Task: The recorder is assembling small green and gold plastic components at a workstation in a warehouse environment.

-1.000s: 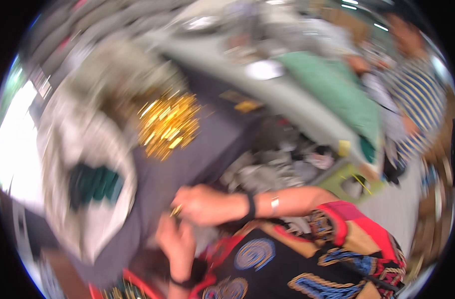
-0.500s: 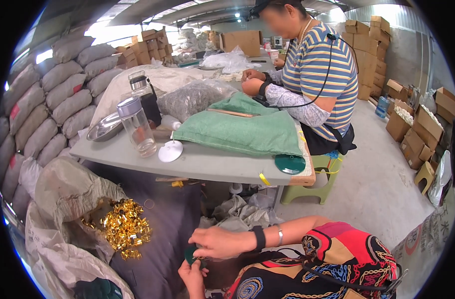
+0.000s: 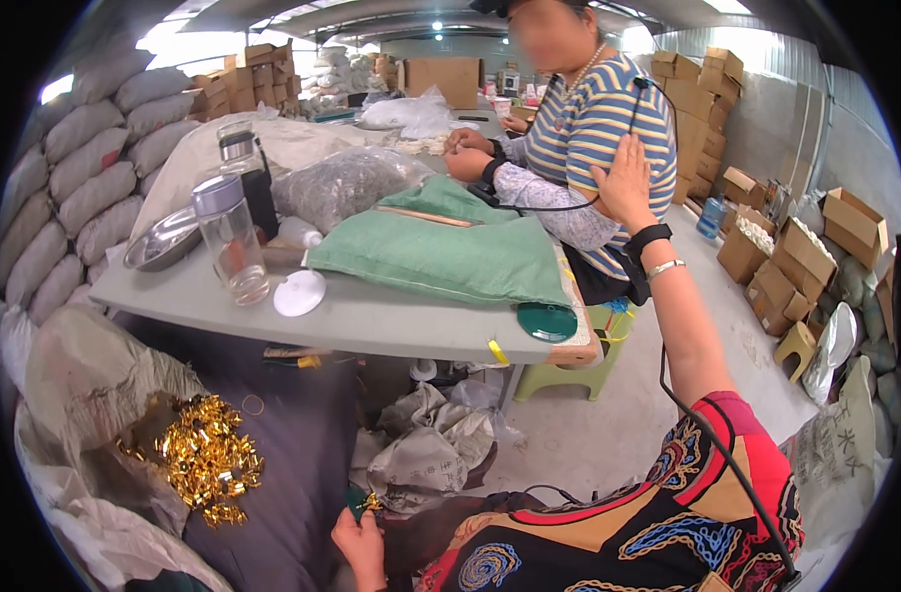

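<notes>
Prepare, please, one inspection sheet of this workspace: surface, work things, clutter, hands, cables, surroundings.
Surface: grey table carries a green bag, bottles and a white disc.
Work things: gold pieces heaped on dark cloth; dark green piece in left hand.
Clutter: crumpled sacks below the table.
Hands: left grips; right hand raised, open, at the co-worker's striped sleeve; contact unclear.
Cables: black cable over the wearer's shoulder.
Surroundings: stacked sacks left; cardboard boxes right.
</notes>
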The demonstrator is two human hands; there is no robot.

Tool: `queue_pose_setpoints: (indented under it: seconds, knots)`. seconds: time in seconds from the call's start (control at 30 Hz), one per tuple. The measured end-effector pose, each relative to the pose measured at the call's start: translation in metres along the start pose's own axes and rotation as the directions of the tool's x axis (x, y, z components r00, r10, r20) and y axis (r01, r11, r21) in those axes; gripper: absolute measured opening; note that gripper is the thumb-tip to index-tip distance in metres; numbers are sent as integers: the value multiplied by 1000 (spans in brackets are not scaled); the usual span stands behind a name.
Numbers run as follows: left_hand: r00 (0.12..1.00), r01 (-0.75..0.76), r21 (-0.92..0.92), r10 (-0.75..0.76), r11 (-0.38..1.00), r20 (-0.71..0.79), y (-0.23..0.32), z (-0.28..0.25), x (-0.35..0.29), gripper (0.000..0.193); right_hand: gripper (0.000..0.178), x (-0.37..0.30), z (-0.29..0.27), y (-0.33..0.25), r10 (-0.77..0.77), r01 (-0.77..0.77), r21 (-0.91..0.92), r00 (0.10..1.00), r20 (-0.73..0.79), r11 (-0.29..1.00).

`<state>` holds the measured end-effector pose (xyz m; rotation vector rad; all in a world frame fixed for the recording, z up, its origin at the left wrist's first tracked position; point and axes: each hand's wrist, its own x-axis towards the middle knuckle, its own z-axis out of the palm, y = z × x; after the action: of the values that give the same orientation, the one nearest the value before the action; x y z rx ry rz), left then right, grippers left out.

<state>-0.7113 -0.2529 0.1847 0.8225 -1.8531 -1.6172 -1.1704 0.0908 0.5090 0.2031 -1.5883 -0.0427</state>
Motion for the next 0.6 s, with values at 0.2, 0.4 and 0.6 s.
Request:
queue_pose_setpoints:
  seconds: [0.2, 0.4, 0.6]
  knots:
    - [952, -300, 402, 300, 865, 64, -6, 9, -1, 10, 31, 54, -124, -101, -163, 37, 198, 722, 673, 980]
    - [939, -325, 481, 340, 814, 60, -2, 7, -12, 11, 50, -17, -232, -211, -965, -557, 813, -71, -251, -171]
    - [938, -304, 473, 346, 827, -3, 6, 2, -18, 11, 51, -47, -250, -253, -983, -338, 941, -166, -73, -13]
